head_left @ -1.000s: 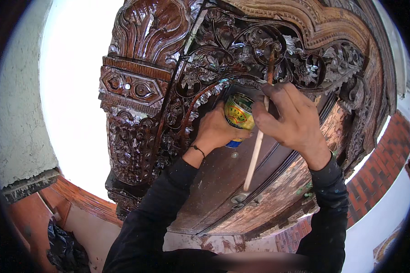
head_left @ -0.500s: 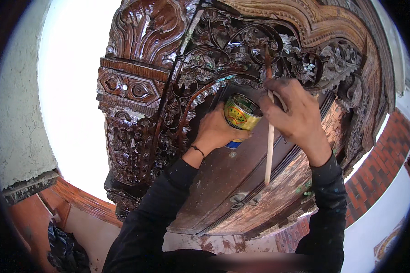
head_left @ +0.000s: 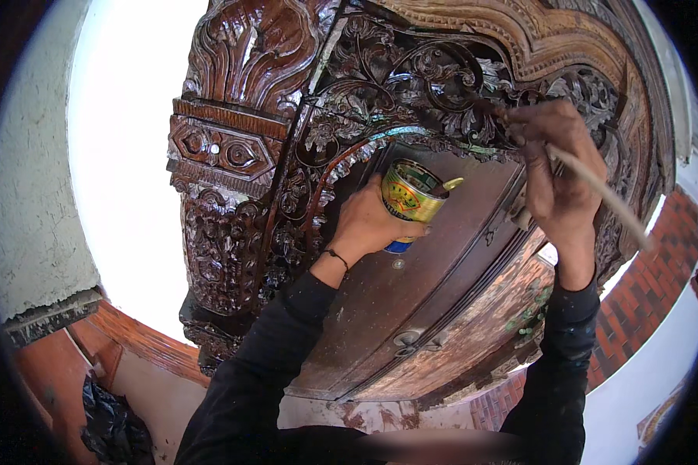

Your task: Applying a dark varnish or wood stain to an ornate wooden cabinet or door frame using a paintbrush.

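Observation:
My left hand (head_left: 367,221) is wrapped round an open-topped tin can (head_left: 405,201) with a yellow, green and blue label. Something with a yellow end (head_left: 452,184) sticks out over the can's rim. My right hand (head_left: 563,167), its fingers dark-stained, grips a paintbrush (head_left: 606,194) by its long pale wooden handle, which slants down to the right. The dark brush end, smeared by motion, lies at the pierced leaf-scroll carving (head_left: 395,85); whether the bristles touch it I cannot tell.
Left of the scrollwork stands a glossy dark carved post (head_left: 225,147). Under the carving is a brown wooden door (head_left: 364,325) with a metal ring fitting (head_left: 405,341). A lighter carved moulding (head_left: 550,46) curves along the upper right. A black plastic bag (head_left: 113,422) sits at the lower left.
My right hand and the brush have moved right along the carving, and the handle has swung from near vertical to a slant. The yellow end in the can now shows. My left hand stays put.

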{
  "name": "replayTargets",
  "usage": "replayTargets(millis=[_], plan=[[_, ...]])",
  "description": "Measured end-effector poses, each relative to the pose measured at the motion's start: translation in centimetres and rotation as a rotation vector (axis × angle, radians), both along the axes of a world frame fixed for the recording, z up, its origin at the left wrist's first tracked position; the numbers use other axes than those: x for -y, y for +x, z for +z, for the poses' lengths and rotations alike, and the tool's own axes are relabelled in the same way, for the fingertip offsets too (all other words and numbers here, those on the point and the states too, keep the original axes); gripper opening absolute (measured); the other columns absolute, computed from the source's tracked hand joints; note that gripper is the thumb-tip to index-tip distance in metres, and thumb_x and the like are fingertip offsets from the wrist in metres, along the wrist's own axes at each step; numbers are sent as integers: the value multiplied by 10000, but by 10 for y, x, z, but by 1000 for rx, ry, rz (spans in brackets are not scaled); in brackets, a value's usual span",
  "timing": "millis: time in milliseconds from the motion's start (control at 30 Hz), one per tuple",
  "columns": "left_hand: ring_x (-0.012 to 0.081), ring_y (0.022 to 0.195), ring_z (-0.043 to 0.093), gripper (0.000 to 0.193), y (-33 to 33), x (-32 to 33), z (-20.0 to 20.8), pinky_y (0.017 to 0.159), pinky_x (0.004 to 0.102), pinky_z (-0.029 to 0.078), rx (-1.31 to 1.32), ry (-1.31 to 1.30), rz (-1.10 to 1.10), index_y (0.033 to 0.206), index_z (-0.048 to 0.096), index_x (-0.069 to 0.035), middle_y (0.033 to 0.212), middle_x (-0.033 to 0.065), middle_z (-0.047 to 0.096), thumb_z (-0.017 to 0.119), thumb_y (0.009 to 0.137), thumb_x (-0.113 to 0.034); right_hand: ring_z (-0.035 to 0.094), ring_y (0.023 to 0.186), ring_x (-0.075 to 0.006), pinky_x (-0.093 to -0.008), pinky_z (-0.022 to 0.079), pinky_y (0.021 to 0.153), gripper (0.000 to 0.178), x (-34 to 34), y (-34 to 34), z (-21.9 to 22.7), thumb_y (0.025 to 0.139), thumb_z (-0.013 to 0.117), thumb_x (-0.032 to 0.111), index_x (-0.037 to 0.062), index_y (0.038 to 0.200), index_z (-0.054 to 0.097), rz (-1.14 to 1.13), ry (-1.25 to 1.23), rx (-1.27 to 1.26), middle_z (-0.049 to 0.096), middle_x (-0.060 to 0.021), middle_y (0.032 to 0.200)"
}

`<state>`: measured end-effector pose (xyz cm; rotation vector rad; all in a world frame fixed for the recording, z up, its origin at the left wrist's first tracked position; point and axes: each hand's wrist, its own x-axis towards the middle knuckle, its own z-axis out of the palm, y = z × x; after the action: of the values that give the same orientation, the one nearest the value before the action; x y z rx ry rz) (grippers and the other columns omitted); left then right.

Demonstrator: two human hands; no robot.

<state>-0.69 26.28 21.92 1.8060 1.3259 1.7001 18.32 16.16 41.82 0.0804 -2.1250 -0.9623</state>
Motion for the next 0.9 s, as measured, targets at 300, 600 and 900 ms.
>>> replayTargets(millis=[300, 600, 900], plan=[[394, 1106, 764, 1117, -2, -2, -5, 997, 441, 591, 7, 28, 51, 1334, 613, 78, 1197, 253, 769, 992, 526, -594, 711, 1036, -162, -298, 568, 944, 110, -7, 18, 30, 1049, 652, -73, -3, 1134, 643, 149, -222, -76, 700, -74, 1078], [371, 1098, 771, 1100, -3, -1, -1, 985, 428, 596, 22, 49, 23, 1328, 621, 71, 1184, 232, 777, 994, 529, -587, 720, 1005, -192, -326, 575, 899, 96, -9, 21, 23, 1032, 689, -36, 6, 1104, 642, 159, -186, -45, 754, -138, 1111], [367, 1061, 776, 1022, 1, 1, -4, 963, 433, 601, 44, 73, -4, 1311, 646, 6, 1162, 200, 787, 1014, 539, -553, 806, 997, -259, -327, 636, 816, 162, -36, 29, -23, 960, 753, -96, -14, 995, 618, 135, -38, -235, 792, -228, 1094]])
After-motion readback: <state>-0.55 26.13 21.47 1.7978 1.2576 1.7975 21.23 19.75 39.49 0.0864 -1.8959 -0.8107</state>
